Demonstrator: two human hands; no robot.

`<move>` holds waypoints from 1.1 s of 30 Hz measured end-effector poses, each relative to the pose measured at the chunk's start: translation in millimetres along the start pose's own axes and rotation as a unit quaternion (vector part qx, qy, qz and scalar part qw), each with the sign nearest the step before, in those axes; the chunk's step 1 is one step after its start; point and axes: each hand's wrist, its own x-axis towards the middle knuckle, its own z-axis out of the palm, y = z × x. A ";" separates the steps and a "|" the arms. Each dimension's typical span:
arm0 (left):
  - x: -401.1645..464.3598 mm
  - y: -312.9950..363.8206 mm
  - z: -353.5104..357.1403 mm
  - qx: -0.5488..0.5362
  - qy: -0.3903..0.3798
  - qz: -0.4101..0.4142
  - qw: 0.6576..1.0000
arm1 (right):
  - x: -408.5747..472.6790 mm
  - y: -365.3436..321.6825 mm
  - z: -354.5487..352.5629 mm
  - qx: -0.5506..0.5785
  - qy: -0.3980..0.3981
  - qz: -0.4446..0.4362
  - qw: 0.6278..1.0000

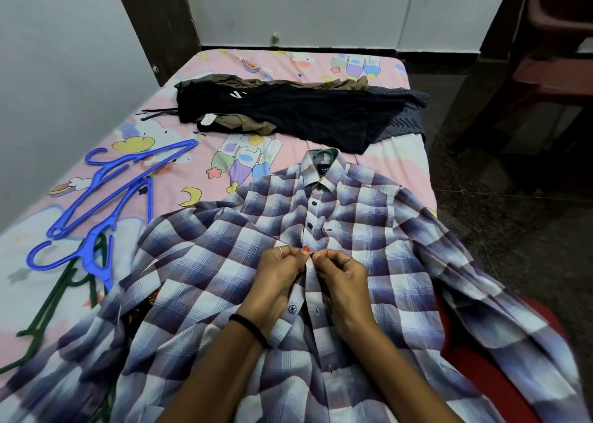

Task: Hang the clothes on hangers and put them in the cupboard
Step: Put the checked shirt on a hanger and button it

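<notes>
Two blue plastic hangers (pixel 106 194) lie at your far left on the pink cartoon-print bedsheet (pixel 224 153), with dark green hangers (pixel 61 307) just below them, partly tucked under the sleeve of the shirt. None of these carries a garment, so you have spares waiting.

Moving right, the blue-and-white checked cotton shirt (pixel 369 217) is spread flat in front of you, collar pointing away. A green hanger hook (pixel 324 154) peeks out of the collar, so this shirt looks already threaded onto its hanger. Your left hand (pixel 279 278) pinches the left edge of the placket, and your right hand (pixel 345 278) pinches the opposite edge, fingertips meeting at the third button position. Two dark buttons above look fastened; at least one below your hands appears undone.

Behind the shirt, toward the right, a heap of black, olive and dark striped clothes (pixel 298 108) lies on the bed, still unhung.

By my judgement you are early in the job: one shirt is nearly ready for the cupboard, which isn't in view, and the whole pile beyond remains to be hung and put away.
</notes>
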 end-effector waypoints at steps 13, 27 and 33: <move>0.6 16.1 -4.7 0.137 -0.043 0.043 0.989 | 8.2 -17.3 -3.8 -0.020 -0.033 0.020 0.999; 17.6 -0.4 -15.1 0.416 -0.054 0.092 0.903 | -44.9 6.3 -27.5 -0.686 -0.094 -0.082 0.717; -17.2 5.4 -31.8 0.714 -0.137 0.122 0.676 | -38.4 16.4 -21.2 -0.723 -0.095 -0.028 0.684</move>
